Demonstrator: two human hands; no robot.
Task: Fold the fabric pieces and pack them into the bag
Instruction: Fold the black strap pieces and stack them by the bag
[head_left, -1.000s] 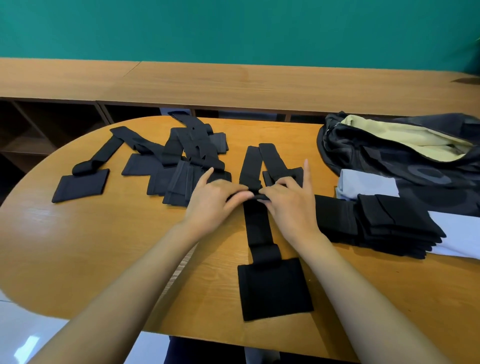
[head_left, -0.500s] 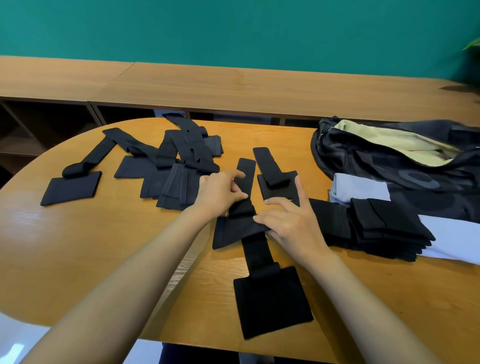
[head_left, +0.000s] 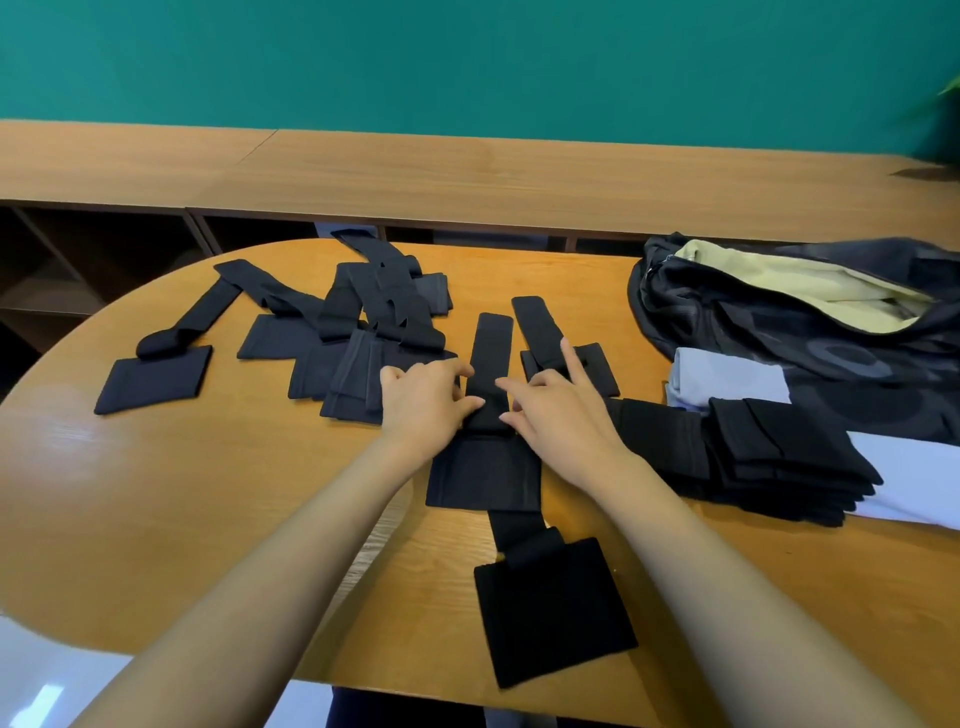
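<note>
The folding step is in hand: the left hand (head_left: 426, 402) and the right hand (head_left: 563, 415) each pinch in their grip the strap of a black fabric piece (head_left: 483, 475) lying on the counter (head_left: 208, 493). Next, probably, the strap must be folded flat, and the piece then goes to the folded stack (head_left: 779, 452) beside the bag (head_left: 753, 332).

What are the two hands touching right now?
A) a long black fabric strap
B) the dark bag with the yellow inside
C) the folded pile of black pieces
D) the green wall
A: the left hand and the right hand both pinch the long black fabric strap between them, away from the bag and the folded pile.
</note>
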